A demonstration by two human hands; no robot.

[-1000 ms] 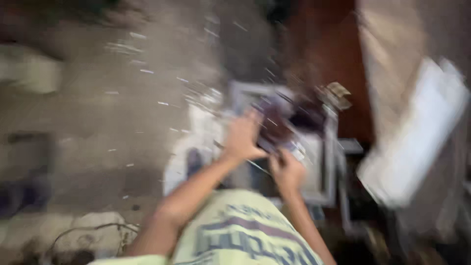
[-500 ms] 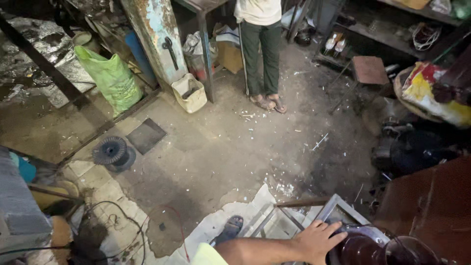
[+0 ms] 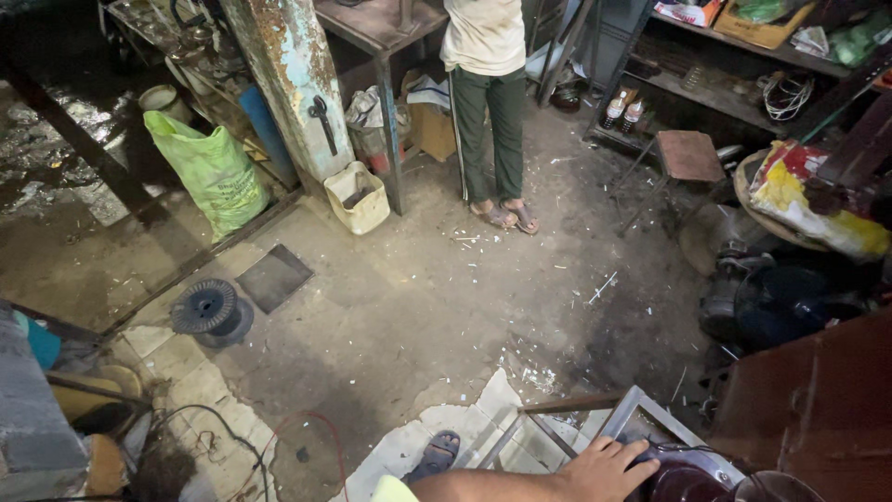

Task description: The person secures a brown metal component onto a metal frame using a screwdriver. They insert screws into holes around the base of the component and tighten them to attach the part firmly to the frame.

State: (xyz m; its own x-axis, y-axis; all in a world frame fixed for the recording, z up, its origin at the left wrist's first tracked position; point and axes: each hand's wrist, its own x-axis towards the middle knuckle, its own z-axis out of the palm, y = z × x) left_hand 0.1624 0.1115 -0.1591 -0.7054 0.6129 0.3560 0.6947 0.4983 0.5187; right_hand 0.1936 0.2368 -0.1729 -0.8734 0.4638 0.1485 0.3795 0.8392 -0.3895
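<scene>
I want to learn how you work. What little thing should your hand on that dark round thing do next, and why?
Probably just press a firmer grip. The left hand lies flat on the dark round part sitting in the metal frame, fingers spread rather than wrapped. The right hand is out of view, and the camera looks out across the floor, so steadying the part first seems wise.

We see a dirty concrete floor [image 3: 390, 307], a rusted blue pillar [image 3: 283, 84], a green sack [image 3: 216, 172], shelving [image 3: 706, 65] and a small stool [image 3: 689, 153].
</scene>
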